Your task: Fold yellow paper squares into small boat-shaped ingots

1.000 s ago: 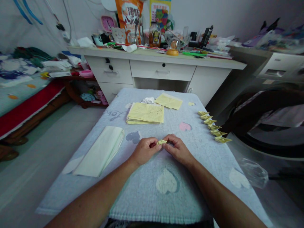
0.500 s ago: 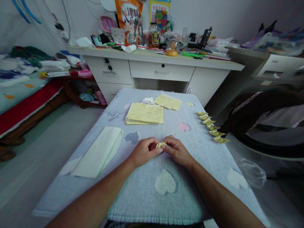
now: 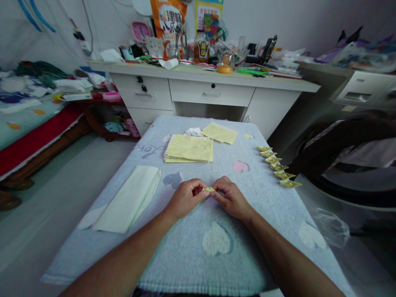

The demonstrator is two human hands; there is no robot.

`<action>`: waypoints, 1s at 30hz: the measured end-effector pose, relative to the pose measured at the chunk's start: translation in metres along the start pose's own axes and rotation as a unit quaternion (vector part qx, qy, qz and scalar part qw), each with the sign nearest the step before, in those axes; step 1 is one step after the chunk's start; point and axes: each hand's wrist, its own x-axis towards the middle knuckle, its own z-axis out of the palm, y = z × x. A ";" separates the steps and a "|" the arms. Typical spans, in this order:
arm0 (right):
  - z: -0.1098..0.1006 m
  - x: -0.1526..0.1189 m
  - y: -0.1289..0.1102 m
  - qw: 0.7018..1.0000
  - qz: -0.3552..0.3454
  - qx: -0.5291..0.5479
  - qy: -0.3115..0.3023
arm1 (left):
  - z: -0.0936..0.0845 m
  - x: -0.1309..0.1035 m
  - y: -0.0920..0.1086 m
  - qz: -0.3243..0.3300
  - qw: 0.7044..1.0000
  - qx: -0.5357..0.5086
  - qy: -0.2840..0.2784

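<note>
pass: between right hand (image 3: 232,199) and paper boats (image 3: 273,160) | block: yellow paper stack (image 3: 188,147) ahead-left

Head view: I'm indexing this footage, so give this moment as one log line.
left hand: pinching folded yellow paper; right hand: pinching its right end; folded yellow pieces: rowed at right; yellow paper stack: beyond hands

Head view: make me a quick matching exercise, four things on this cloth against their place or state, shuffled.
Things:
1. Small folded yellow piece
2. Row of folded yellow shapes
3. Long pale folded bundle
4. Stack of yellow paper

Places or states:
A. On the left side of the cloth
B. Dark marks on its top sheet
C. Pinched between the left hand and right hand
D. Lined up near the cloth's right edge

Pairs: 1-C; 2-D; 3-A; 4-B
</note>
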 end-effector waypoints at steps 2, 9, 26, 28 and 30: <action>0.000 0.000 -0.001 1.000 -0.004 0.000 0.011 | 0.001 0.000 0.001 0.011 1.000 0.004 0.013; 0.003 -0.002 0.000 0.999 0.000 -0.034 0.022 | -0.001 0.000 0.004 0.039 0.997 0.056 0.028; 0.006 -0.001 0.000 0.997 -0.009 -0.074 0.030 | 0.002 0.000 0.005 0.033 0.998 0.052 0.028; 0.005 -0.002 0.002 0.997 -0.003 -0.068 0.037 | 0.001 0.000 0.004 0.026 0.998 0.045 0.040; 0.005 -0.002 0.002 0.997 0.002 -0.061 0.044 | 0.000 0.001 0.003 0.024 0.998 0.047 0.043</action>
